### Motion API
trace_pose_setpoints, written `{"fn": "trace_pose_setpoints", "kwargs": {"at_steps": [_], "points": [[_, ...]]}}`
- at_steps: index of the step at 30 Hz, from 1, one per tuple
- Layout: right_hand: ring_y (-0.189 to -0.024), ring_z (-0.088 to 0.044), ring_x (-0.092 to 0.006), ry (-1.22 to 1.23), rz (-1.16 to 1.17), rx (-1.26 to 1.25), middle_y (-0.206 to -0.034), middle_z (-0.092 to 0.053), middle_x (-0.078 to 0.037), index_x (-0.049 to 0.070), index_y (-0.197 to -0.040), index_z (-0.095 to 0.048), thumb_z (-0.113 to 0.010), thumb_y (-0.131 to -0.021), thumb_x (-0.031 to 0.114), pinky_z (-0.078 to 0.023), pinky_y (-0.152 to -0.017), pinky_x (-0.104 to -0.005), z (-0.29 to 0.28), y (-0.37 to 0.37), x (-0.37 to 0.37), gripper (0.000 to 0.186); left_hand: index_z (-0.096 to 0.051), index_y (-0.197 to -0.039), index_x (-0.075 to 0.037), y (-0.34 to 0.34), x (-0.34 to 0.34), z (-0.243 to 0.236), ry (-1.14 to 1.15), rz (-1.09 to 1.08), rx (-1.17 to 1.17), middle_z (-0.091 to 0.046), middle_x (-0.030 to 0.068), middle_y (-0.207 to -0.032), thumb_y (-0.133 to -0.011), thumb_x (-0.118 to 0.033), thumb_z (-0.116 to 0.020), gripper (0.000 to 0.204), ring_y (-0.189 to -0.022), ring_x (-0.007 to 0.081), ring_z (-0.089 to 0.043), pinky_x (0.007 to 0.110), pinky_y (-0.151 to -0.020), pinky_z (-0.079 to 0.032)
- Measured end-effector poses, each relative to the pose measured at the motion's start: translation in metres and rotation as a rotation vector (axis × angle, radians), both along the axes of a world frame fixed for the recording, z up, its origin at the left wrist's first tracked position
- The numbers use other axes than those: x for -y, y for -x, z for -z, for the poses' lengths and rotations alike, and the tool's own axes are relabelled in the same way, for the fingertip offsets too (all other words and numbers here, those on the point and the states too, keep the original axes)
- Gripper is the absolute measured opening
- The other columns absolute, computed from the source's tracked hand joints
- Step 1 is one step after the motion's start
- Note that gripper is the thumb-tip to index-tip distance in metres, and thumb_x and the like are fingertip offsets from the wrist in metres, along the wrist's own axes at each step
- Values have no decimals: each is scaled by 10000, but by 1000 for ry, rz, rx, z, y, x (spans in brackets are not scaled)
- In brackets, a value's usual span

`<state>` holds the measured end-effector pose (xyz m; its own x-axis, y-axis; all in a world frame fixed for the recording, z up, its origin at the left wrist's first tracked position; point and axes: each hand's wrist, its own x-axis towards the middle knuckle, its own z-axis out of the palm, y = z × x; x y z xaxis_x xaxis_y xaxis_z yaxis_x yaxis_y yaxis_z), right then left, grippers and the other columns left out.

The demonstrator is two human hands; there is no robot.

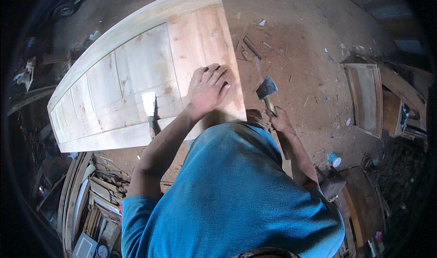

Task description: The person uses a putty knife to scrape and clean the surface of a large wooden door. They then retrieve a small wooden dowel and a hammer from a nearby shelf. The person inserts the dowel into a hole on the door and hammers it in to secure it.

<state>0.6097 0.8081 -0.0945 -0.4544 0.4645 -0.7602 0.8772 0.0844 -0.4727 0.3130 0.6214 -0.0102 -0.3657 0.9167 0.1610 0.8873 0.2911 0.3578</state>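
A large pale wooden panel [200,35] with framed sections and a curved far edge lies in front of me, reaching off to the left. Near its right end my left hand [209,88] rests palm down, its fingers laid out on the wood and slightly bent. To the right of the panel, my right hand [279,120] is wrapped around the wooden handle of a hatchet [267,87]. The dark hatchet head points up and away from me, apart from the panel. A putty knife [149,104] with a whitish blade lies on the panel, left of my left forearm.
Wood scraps [252,47] and shavings litter the dirt floor beyond the hatchet. A wooden frame piece [366,99] stands at the right, near a blue-and-white roll [334,159]. Stacked boards [102,194] fill the lower left. More dark timber lies at the lower right.
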Motion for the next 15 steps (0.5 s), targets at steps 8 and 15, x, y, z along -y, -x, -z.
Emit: {"fn": "trace_pose_setpoints", "kwargs": {"at_steps": [8, 15], "points": [[-512, -566, -157, 78, 81, -42, -671, -575, -62, 8, -997, -600, -619, -1009, 334, -469, -467, -343, -8, -9, 7, 327, -707, -1077, -66, 13, 41, -1, -71, -484, 136, -710, 151, -1093, -933, -234, -661, 226, -1031, 357, -644, 468, -931, -469], [-505, -611, -194, 37, 50, -53, -665, -608, -90, -10, -978, -606, -623, -1000, 348, -494, -495, -384, -2, -10, 8, 359, -738, -940, -68, 32, 50, -8, 156, -529, 83, -728, 142, -922, -922, -236, -642, 195, -906, 342, -684, 452, -856, -526]]}}
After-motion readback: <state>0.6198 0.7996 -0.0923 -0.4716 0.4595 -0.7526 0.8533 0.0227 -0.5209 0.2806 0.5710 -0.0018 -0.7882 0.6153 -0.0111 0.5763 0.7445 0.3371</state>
